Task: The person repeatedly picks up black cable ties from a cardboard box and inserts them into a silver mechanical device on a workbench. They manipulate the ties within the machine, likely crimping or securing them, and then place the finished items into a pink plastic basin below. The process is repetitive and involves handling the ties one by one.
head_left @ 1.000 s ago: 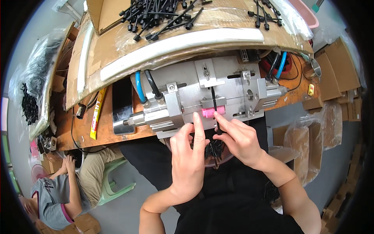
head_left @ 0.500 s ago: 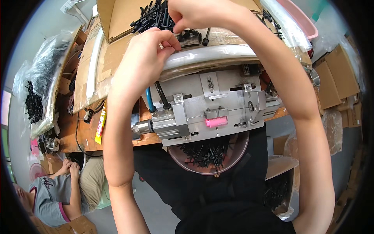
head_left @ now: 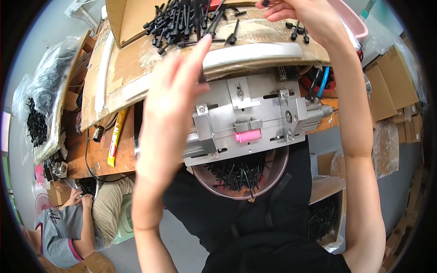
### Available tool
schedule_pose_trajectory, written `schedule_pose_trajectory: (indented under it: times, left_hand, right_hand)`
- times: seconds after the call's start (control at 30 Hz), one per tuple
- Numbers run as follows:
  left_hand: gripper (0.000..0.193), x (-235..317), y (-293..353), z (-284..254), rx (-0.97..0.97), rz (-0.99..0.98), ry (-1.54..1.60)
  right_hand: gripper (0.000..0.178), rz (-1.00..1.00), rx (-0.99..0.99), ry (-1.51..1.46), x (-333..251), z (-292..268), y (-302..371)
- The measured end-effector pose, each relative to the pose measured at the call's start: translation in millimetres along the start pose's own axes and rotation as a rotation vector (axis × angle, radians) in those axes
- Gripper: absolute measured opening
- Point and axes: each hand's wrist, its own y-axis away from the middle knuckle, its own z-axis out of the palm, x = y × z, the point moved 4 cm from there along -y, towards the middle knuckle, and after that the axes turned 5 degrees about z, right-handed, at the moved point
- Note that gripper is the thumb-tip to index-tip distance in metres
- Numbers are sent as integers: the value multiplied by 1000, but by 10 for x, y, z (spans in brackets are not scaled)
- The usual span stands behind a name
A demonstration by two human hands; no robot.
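My left hand (head_left: 175,95), smeared by motion, is over the left end of the metal fixture (head_left: 268,113). A black rod-shaped part (head_left: 202,76) shows between its thumb and fingers. My right hand (head_left: 307,18) is at the top right, over the cardboard-covered work surface (head_left: 132,68). At its fingertips is a small black piece (head_left: 265,2), partly cut off by the picture's edge. A pile of black, thin-stemmed parts with thicker heads (head_left: 180,22) lies beyond my left hand. Several more (head_left: 298,31) lie beneath my right hand. A pink cylinder (head_left: 248,135) sits at the fixture's front.
A bowl of black parts (head_left: 196,175) rests at my lap below the fixture. A carton of black parts (head_left: 342,214) stands at the lower right. Another person (head_left: 68,227) sits at the left. A yellow packet (head_left: 116,139) and cable lie on the wooden table (head_left: 82,159).
My hands have moved apart from beside the pile. The left has come back toward me over the fixture; the right has shifted to the right. Part of the pile is now uncovered.
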Motion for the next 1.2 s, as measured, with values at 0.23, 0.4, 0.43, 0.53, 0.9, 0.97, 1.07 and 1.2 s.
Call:
schedule_pose_trajectory:
  times: [0.23,0.4,0.43,0.53,0.9,0.97,1.07,1.2]
  left_hand:
    - [69,971,1068,561,-348,-179,-122]
    - [71,988,1022,768,-404,-174,-225]
    - [71,1000,1008,756,-422,-167,-240]
    - [72,1021,958,737,-485,-167,-258]
    - [73,1016,1035,436,-375,-341,-7]
    - [73,1013,1072,411,-381,-340,-6]
    - [72,992,1112,358,-375,-354,9]
    - [72,808,1002,195,-284,-333,37]
  right_hand:
    - [28,17,36,-260,233,-142,631]
    - [20,-142,102,-362,131,-241,923]
    - [22,-198,68,-373,103,-280,1004]
    - [29,-221,200,-51,69,-105,1364]
    - [65,-314,-30,396,689,861,2273]
    - [64,-272,-78,391,755,927,2247]
    - [60,-313,-29,358,714,934,2164]
    - [36,-535,163,563,341,477,1725]
